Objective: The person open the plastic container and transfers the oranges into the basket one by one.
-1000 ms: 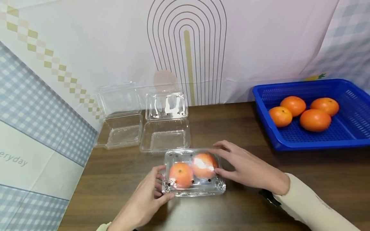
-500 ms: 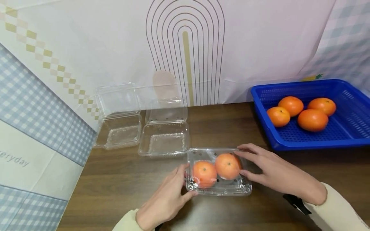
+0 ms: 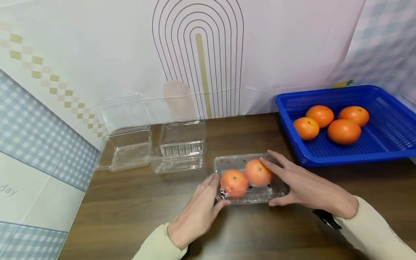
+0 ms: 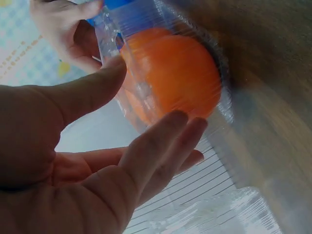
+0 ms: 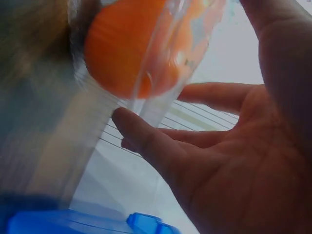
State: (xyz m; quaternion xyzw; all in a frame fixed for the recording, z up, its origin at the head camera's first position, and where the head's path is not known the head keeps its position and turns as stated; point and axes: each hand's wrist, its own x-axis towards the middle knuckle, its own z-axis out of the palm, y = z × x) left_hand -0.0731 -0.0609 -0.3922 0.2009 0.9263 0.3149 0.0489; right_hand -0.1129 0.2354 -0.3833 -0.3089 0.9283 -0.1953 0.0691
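Two oranges (image 3: 234, 183) lie side by side in a clear plastic clamshell box (image 3: 260, 196) with its lid down, near the middle of the table in the head view. My left hand (image 3: 199, 210) holds the box's left end, thumb at the front corner and fingers along the side. At the right end, my right hand (image 3: 302, 184) has its thumb at the front corner and its fingers spread over the top and back. Both wrist views show an orange (image 4: 183, 73) through the plastic between thumb and fingers. The box's underside is hidden.
Behind the box stands an empty clamshell (image 3: 177, 164), its lid tipped forward over the base. Left of it, another empty clamshell (image 3: 130, 153) stands wide open against the cloth backdrop. A blue basket (image 3: 354, 157) with several oranges (image 3: 344, 131) is at the back right.
Both hands have carried the box of oranges to the right and slightly back. The middle empty clamshell's lid has dropped forward from upright.
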